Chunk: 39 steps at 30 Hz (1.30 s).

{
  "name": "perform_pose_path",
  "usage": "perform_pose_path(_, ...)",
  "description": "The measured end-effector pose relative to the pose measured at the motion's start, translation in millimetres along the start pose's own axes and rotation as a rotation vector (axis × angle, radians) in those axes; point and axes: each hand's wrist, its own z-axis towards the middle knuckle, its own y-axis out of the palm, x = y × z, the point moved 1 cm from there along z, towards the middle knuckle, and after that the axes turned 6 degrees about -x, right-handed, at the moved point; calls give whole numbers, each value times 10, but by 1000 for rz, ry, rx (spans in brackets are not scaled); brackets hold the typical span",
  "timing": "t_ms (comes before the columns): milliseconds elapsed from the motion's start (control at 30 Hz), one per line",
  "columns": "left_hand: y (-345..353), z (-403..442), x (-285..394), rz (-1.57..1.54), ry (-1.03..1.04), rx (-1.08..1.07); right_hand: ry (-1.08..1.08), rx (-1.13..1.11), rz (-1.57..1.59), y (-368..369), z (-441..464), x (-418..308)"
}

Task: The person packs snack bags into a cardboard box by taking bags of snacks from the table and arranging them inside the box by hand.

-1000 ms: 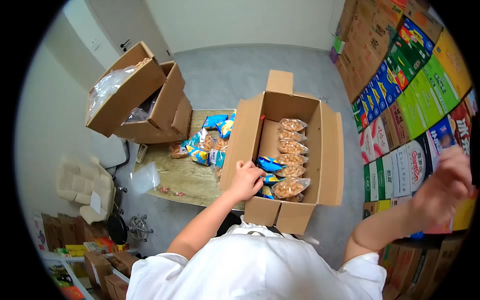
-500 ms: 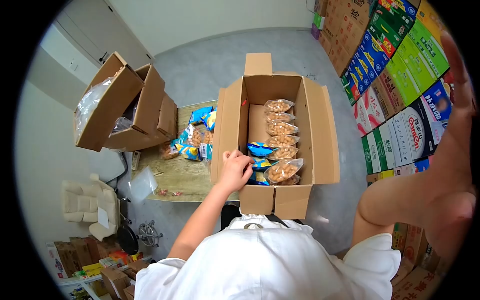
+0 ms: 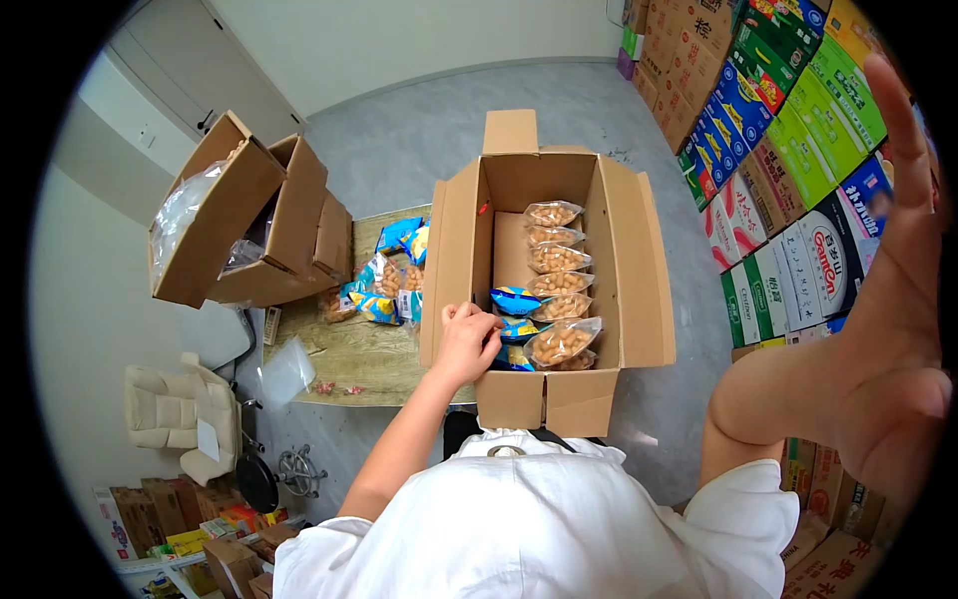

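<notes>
A cardboard box [image 3: 609, 260] stands upright with its flaps folded out. Inside, clear bags of round tan snacks [image 3: 561, 342] form a row along the right wall, and several blue packets [image 3: 515, 299] lie at the near left. My left hand [image 3: 467, 344] is closed over the rim of the box's left wall, its fingertips close to the blue packets; whether they touch one is hidden. My right hand [image 3: 893, 369] is raised near the camera at the far right, fingers stretched upward, holding nothing that shows.
More blue packets [image 3: 377, 306] and snack bags lie on the wooden table [image 3: 329, 354] left of the box. A second open carton [image 3: 289, 225] holding clear plastic stands there, beside a plastic sheet [image 3: 286, 371]. Stacked cartons [image 3: 798, 185] line the right; a cream chair [image 3: 165, 409] stands left.
My raised right hand has shifted slightly. My left hand stays at the box rim, and the packets and bags keep their places. The whole view has moved a little.
</notes>
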Motion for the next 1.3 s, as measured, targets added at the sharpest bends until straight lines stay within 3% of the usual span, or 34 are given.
perform_pose_path(333,-38,10,34,1,-24,-27,-20,69,-19,100,20,-57)
perform_pose_path(633,34,-16,-45,29,-11,-16,-136,407,-120,422,-155,-453)
perform_pose_path(1133,-39,-4,17,-12,-40,-16,-240,703,-172,829,-121,-501)
perform_pose_path(1300,4,11,-9,-5,-38,-5,-233,721,-342,650,-222,-508)
